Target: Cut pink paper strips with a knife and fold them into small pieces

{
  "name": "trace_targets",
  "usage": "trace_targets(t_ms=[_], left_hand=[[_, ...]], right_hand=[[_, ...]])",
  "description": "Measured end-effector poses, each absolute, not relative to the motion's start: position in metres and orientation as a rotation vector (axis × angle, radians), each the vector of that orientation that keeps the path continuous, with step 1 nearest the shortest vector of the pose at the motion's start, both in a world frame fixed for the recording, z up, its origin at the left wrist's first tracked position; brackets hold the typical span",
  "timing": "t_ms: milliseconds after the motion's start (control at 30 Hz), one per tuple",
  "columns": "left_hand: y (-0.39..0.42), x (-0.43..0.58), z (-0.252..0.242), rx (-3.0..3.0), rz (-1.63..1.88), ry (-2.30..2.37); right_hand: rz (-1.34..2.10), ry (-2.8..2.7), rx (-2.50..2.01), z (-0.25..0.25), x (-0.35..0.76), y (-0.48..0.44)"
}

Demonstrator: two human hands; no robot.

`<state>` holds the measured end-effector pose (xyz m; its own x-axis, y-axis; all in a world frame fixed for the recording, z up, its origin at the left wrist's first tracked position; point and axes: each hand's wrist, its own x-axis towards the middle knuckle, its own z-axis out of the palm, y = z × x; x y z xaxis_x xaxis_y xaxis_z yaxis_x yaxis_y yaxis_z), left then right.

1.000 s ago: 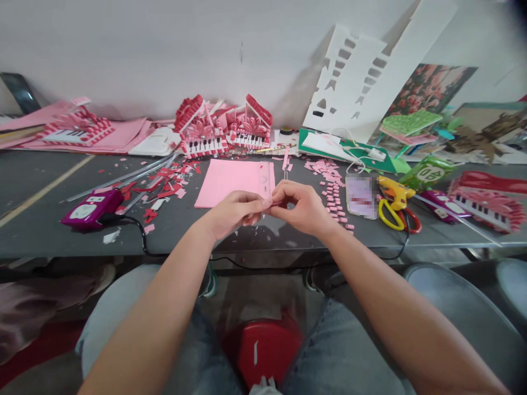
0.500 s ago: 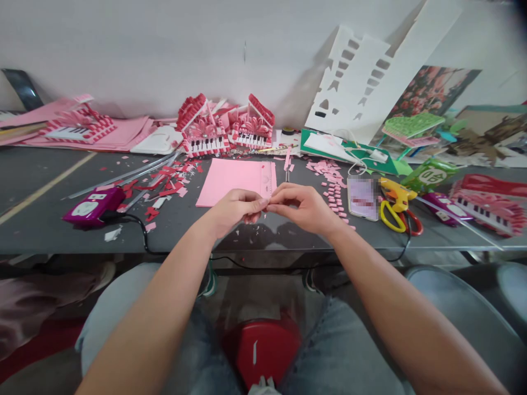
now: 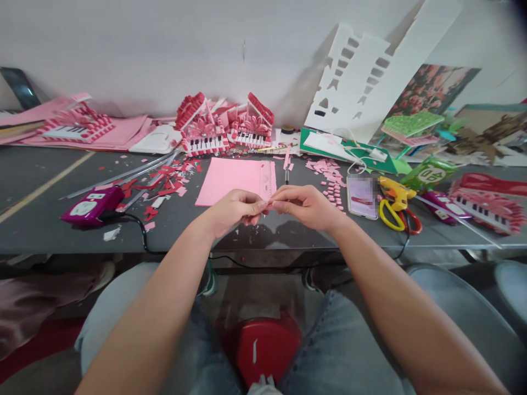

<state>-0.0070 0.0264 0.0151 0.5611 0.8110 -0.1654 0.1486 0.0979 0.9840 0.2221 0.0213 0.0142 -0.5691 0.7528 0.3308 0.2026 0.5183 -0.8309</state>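
My left hand (image 3: 239,207) and my right hand (image 3: 307,206) meet fingertip to fingertip above the table's near part. Both are closed in a pinch; whatever lies between the fingertips is too small and covered to make out. Just beyond them lies a pink sheet (image 3: 230,178) with a clear ruler (image 3: 267,178) along its right side. A pen (image 3: 287,174) stands out behind my right hand. To the right of that hand are rows of small pink pieces (image 3: 332,193) and a heap of pink scraps (image 3: 325,169).
Red and pink scraps (image 3: 167,181) and metal strips (image 3: 123,178) lie left, near a purple box (image 3: 94,206) with a black cable. At right are a phone (image 3: 362,197), scissors (image 3: 391,215) and a yellow glue gun (image 3: 397,193). Pink piano models (image 3: 206,129) stand by the wall.
My right hand's fingers have shifted slightly at the pinch, its thumb reaching further toward the left fingertips. Otherwise the hands hold the same place; the view has moved a little.
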Motion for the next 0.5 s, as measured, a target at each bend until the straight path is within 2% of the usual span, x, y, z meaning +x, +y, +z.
trace_targets(t_ms=[300,500], left_hand=[[0.028,-0.003,0.01,1.325,0.686,0.883],[0.027,-0.001,0.007,1.307,0.766,0.887]], right_hand=[[0.695,-2.096,-0.887,0.011,0.214,0.014],[0.801,-1.99,-0.929,0.005,0.205,0.017]])
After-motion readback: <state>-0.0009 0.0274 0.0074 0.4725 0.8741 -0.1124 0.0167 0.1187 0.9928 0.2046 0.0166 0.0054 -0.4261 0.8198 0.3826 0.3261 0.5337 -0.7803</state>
